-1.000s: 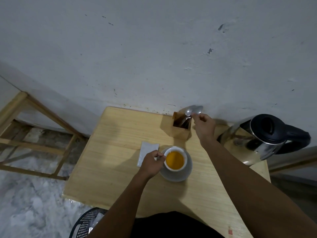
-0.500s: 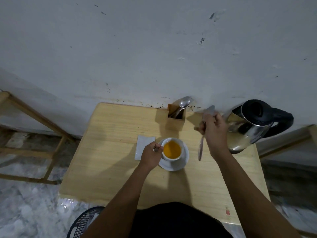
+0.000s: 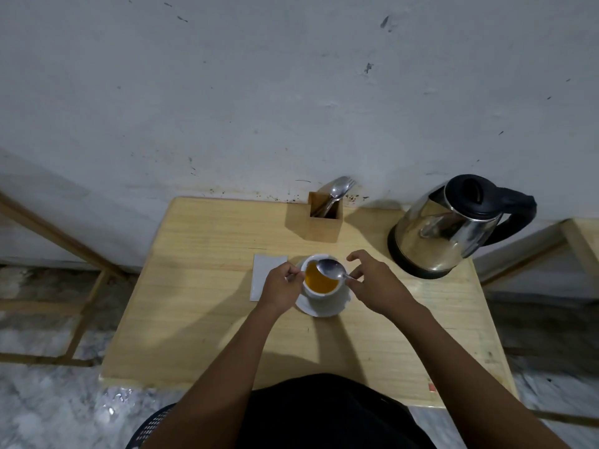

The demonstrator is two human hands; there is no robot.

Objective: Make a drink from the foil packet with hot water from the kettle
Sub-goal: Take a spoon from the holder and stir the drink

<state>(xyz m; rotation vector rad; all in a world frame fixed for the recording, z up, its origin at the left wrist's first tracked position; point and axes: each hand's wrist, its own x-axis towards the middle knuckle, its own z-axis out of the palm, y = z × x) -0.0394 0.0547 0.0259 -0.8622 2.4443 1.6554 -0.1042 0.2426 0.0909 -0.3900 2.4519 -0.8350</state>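
A white cup full of orange-brown liquid stands on a white saucer in the middle of the wooden table. My left hand grips the cup's handle on its left side. My right hand pinches the handle of a metal spoon, whose bowl hovers over the cup's rim. A pale flat foil packet lies on the table just left of the cup, partly under my left hand. The steel kettle with black lid and handle stands at the back right.
A wooden cutlery holder with a spoon and a fork stands against the wall behind the cup. A wooden frame stands on the floor to the left. A black mesh basket sits below the table's near edge.
My right hand took a spoon from the holder, carried it down past the kettle and now holds its bowl over the cup. My left hand stayed on the cup's handle.
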